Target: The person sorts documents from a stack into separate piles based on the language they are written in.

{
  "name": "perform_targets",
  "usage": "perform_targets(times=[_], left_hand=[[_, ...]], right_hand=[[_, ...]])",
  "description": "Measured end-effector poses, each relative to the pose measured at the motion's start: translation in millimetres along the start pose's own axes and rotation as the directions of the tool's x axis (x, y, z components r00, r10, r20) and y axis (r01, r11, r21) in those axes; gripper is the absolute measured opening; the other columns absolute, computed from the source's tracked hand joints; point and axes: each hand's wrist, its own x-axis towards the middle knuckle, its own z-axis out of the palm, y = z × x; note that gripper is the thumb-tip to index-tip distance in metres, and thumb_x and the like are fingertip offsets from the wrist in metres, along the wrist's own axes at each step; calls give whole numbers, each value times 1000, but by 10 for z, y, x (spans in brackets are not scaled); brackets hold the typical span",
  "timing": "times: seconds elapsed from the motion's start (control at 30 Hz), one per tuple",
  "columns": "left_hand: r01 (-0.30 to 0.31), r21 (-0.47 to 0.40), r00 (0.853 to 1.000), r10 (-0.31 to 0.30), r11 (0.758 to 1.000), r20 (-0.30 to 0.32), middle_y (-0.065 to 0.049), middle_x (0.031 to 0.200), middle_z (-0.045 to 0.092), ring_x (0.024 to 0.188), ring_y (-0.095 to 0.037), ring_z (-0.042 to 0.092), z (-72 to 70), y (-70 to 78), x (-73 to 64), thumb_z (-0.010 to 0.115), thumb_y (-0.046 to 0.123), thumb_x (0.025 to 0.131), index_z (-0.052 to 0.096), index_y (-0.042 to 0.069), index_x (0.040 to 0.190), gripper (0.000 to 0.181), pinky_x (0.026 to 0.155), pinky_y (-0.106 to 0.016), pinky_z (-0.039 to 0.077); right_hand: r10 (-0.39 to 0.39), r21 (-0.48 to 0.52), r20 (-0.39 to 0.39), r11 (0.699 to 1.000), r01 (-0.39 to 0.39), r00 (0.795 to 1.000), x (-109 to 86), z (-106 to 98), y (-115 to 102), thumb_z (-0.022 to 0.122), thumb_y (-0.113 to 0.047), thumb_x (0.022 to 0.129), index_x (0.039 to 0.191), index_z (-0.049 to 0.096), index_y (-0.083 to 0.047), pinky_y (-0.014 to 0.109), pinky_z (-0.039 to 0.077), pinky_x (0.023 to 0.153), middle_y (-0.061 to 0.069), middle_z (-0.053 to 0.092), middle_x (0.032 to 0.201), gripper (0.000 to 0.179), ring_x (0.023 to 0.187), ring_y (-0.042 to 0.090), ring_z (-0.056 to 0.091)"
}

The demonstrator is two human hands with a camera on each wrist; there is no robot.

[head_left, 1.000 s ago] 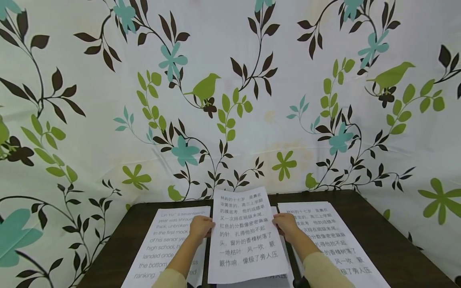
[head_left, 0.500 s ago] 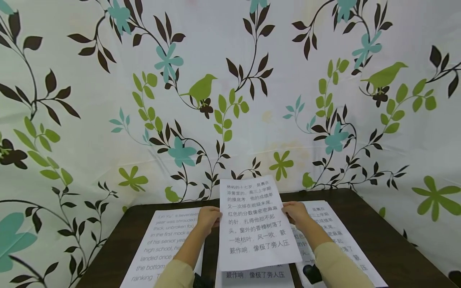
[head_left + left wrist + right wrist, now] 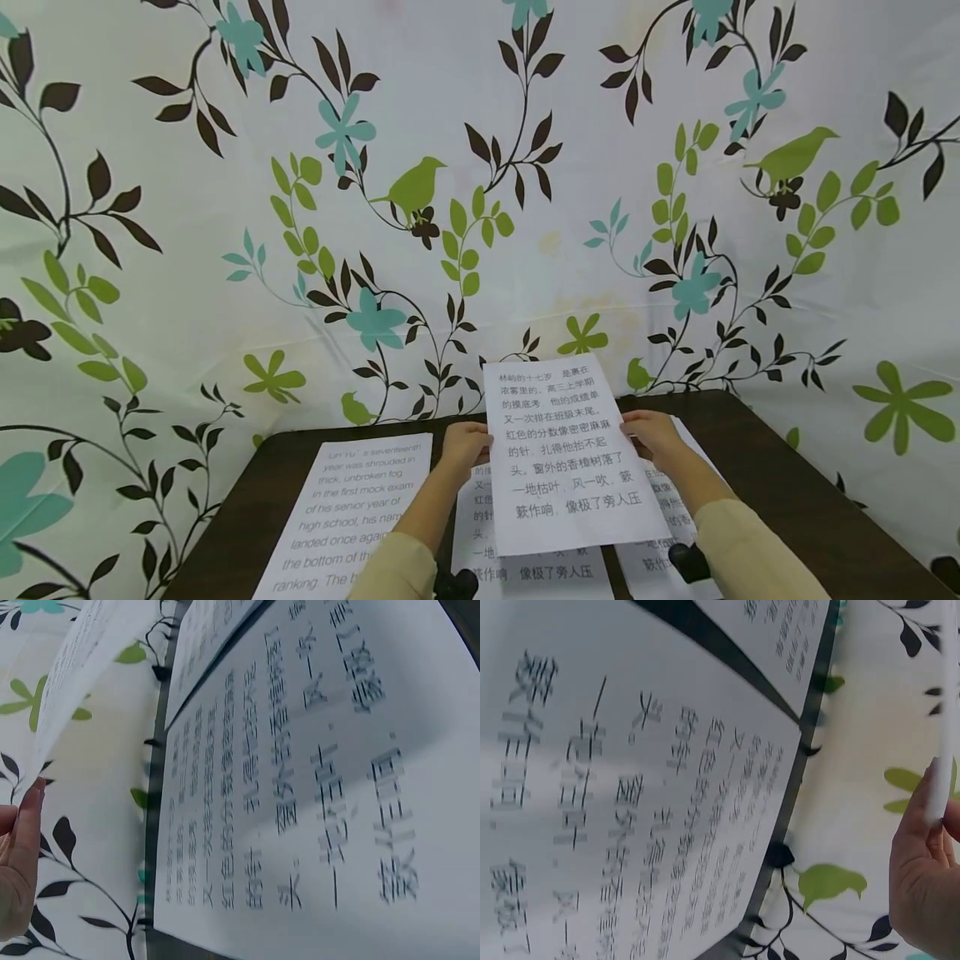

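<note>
A white sheet of paper (image 3: 570, 458) printed with Chinese text is held up above the table, tilted toward the head camera. My left hand (image 3: 467, 443) pinches its left edge, and my right hand (image 3: 652, 433) pinches the right one. Seen from the left wrist, the left hand (image 3: 19, 862) has thumb and fingers on the raised sheet (image 3: 75, 675). From the right wrist, the right hand (image 3: 930, 877) grips the sheet, which appears nearly edge-on. Beneath it lies another Chinese-printed sheet (image 3: 540, 575), partly covered from the head view.
On the dark table (image 3: 225, 517), an English-printed sheet (image 3: 360, 517) lies to the left. A further Chinese-printed sheet (image 3: 645, 575) lies to the right, partly behind the held paper and right arm. A patterned cloth (image 3: 480, 208) with leaves and birds rises behind the table.
Both hands have carried the held sheet to the right and upward, away from the table. More of the middle sheet below shows now, and the left sheet is less covered by my arm.
</note>
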Motion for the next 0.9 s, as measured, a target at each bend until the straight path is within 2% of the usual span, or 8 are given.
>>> perform_targets(times=[0.27, 0.43, 0.67, 0.9], left_hand=[[-12, -11, 1000, 12, 1000, 25, -11, 73, 59, 61, -20, 60, 287, 53, 16, 54, -6, 74, 60, -10, 94, 21, 57, -28, 51], [-23, -47, 997, 26, 999, 68, -11, 74, 59, 61, -20, 60, 465, 76, -10, 54, -7, 74, 59, -10, 94, 20, 57, -28, 51], [17, -73, 992, -8, 997, 126, -10, 75, 58, 61, -17, 59, 740, 51, -84, 55, -8, 74, 60, -8, 93, 20, 58, -27, 50], [-3, -89, 989, 16, 996, 147, -9, 77, 57, 63, -18, 60, 935, 22, -138, 54, -10, 70, 60, -7, 92, 24, 59, -28, 51]], right_hand=[[16, -91, -8, 996, -17, 1000, -6, -327, -25, 50, -9, 85, 114, 47, 7, 31, 47, 63, 18, 54, 98, 33, 76, 23, 54], [7, -118, -17, 993, -9, 1000, 4, -546, 10, 52, -11, 84, 116, 45, 8, 33, 46, 65, 21, 52, 101, 38, 78, 26, 55], [2, -144, -40, 990, -8, 999, 1, -838, 115, 50, -11, 85, 118, 43, 8, 35, 47, 64, 19, 54, 96, 39, 73, 24, 55], [26, -139, -37, 990, -31, 999, -76, -1011, 167, 46, -7, 86, 121, 37, 12, 33, 47, 62, 14, 57, 89, 41, 70, 21, 56]])
